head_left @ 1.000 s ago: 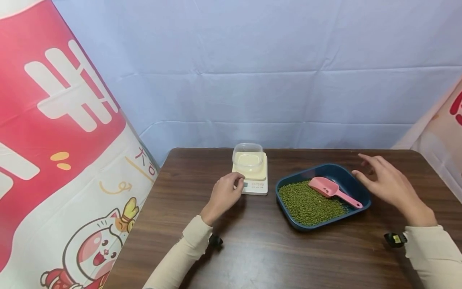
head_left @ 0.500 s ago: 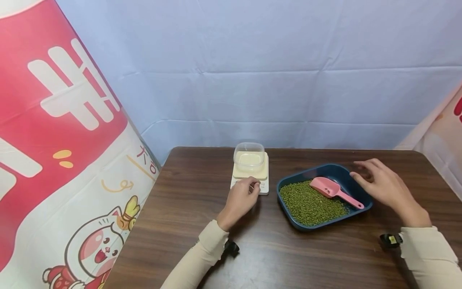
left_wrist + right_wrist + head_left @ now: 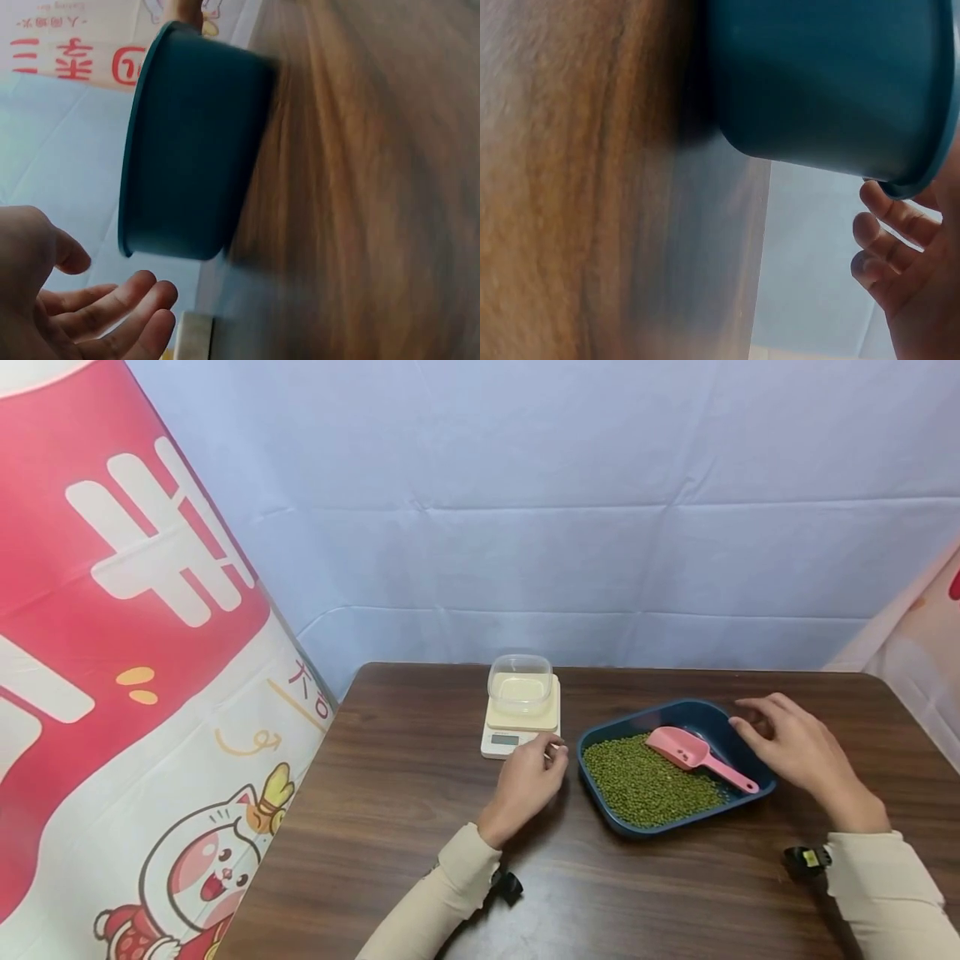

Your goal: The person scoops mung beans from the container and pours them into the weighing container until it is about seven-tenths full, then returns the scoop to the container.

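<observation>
My left hand (image 3: 527, 783) is at the front right corner of a white kitchen scale (image 3: 536, 724), its fingers loosely bent and holding nothing. On the scale stands a clear plastic container (image 3: 520, 685) with nothing visible inside. To the right lies a dark blue tray (image 3: 195, 150) of green beans (image 3: 645, 781), with a pink scoop (image 3: 684, 748) resting in it, handle toward the front right. My right hand (image 3: 813, 760) hovers at the tray's right rim, fingers relaxed. In the right wrist view its fingertips (image 3: 871, 193) are close beside the rim; contact is unclear.
Everything stands on a brown wooden table (image 3: 420, 827). A pale cloth (image 3: 525, 527) hangs behind its back edge, and a red and white printed banner (image 3: 150, 610) hangs at the left. Each wrist carries a small black camera.
My left hand has moved right across the front of the scale toward the tray, uncovering the display. My right hand has shifted slightly left, closer to the tray's rim.
</observation>
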Demonstrator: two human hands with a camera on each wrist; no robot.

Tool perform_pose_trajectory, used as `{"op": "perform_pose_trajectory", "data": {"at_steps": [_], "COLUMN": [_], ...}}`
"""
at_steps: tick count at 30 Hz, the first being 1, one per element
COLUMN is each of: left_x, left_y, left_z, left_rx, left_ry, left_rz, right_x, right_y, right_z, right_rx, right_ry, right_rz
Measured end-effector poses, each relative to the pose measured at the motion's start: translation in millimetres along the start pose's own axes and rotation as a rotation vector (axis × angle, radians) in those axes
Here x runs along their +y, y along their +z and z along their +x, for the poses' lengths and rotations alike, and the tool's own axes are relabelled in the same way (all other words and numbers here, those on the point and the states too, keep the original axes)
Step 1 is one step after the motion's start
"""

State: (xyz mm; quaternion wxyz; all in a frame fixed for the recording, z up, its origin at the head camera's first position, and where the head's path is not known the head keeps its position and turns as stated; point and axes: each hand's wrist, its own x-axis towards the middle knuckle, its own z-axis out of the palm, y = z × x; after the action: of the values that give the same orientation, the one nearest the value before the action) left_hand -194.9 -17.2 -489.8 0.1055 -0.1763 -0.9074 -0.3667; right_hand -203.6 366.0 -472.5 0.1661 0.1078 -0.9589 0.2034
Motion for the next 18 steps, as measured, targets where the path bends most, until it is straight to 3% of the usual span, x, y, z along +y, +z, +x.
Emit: {"op": "perform_pose_trajectory", "data": {"at_steps": [7, 12, 18], "left_x": [11.1, 16.0, 19.8], "left_y": [10.3, 16.0, 24.1], "left_z": [-4.2, -6.7, -11.0], "left_rx": [-0.041, -0.047, -0.082], "left_ry": [-0.032, -0.047, -0.068], "left_rz": [-0.047, -0.092, -0.068], "right_x": [0.4, 0.3, 0.8], "right_y": [4.5, 7.5, 9.7], "right_z": [-0.9, -0.5, 0.1], "right_rx": [0.031, 0.01, -0.032], "right_ry": [-0.015, 0.004, 0.023], "right_rz": [-0.011, 0.0, 0.009]}}
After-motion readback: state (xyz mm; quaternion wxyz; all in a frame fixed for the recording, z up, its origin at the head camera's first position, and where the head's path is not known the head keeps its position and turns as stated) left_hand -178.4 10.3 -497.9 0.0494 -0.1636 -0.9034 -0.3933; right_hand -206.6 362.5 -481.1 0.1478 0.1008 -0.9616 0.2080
